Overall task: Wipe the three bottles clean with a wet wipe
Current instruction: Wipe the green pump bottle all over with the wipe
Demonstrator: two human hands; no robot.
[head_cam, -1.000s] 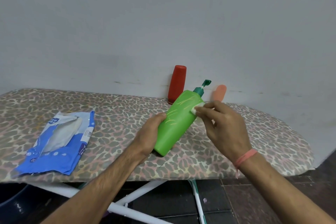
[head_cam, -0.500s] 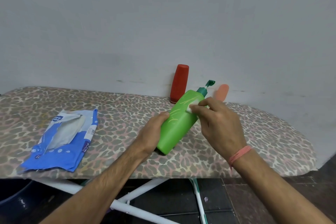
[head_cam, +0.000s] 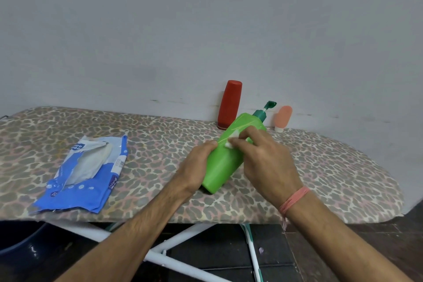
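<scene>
A green pump bottle [head_cam: 223, 162] is tilted over the ironing board [head_cam: 160, 144], its dark green pump head pointing up and to the right. My left hand [head_cam: 196, 167] grips its lower left side. My right hand [head_cam: 265, 162] presses a small white wet wipe [head_cam: 231, 142] against the middle of the bottle's front. A red bottle [head_cam: 230, 104] stands upside down on its cap by the wall behind. A small peach bottle [head_cam: 282, 118] stands just right of the pump head.
An open blue and white wet wipe pack [head_cam: 84, 171] lies flat on the board's left part. The board has a leopard-print cover and white legs [head_cam: 178, 256] below. A grey wall rises right behind it. A dark blue tub [head_cam: 20, 240] sits at lower left.
My right hand has slid the wipe down the green bottle from near its shoulder toward its middle. My left hand keeps its hold on the bottle.
</scene>
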